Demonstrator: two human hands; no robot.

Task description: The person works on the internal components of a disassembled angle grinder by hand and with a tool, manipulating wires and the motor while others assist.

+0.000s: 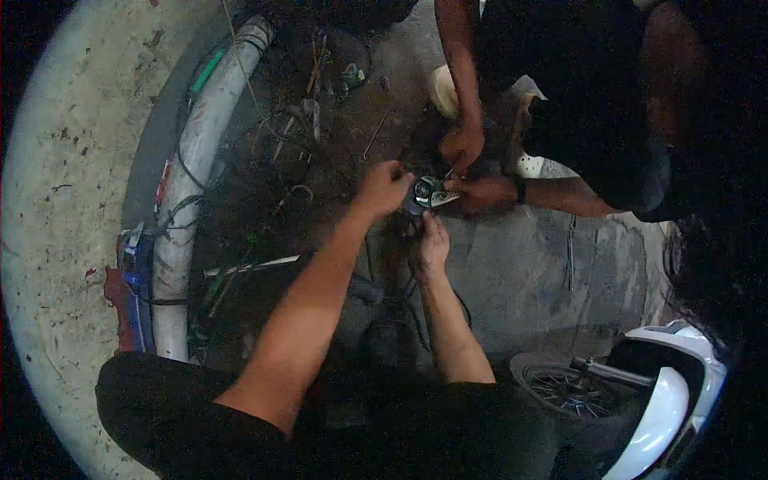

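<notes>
A round, dark part with shiny metal inside is held up between my hands; its exact kind is too dim to tell. My left hand grips its left edge with fingers bent. From below, my right hand pinches its lower edge. A co-worker's hand reaches in from the right and holds a light, pointed piece against the part. Just above, the co-worker's other hand grasps something thin at the part's upper right edge; most of it is hidden.
A thick pale pipe with cables around it curves down the left side. Tools and wires lie scattered on the dark floor. A blue box stands by the pipe. At the lower right is a white motorbike with a spoked wheel.
</notes>
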